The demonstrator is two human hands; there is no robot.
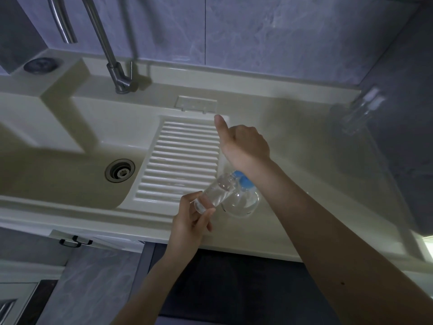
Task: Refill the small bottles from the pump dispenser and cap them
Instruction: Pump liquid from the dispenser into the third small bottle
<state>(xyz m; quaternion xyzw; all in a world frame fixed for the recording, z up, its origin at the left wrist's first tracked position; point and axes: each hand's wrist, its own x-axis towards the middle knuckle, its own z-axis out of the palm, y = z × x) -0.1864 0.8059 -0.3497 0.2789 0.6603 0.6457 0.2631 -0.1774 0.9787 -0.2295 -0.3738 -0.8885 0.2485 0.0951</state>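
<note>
Clear plastic all round, so the fill level was hard to read in that dim light. You had the small bottle [214,194] tilted, its base pinched between thumb and fingers of your left hand [192,221], its open neck up against the blue pump head [243,180] of the dispenser [243,202], which stood on the bench [293,141] just right of the ribbed drainboard [185,160]. Your right hand [243,144] sat over the pump with fingers curled and thumb stuck out; I couldn't tell whether it actually gripped or pressed anything.

My read: this was the filling step. To do it well, you needed the neck right under the nozzle, the bottle steadier and nearer upright, and short, slow strokes. The bottle looked smooth, round and slippery, so a grip higher up the body would have helped. The dispenser was round and squat, probably stable. More clear bottles [362,111] stood blurred at the far right; caps weren't discernible.
</note>
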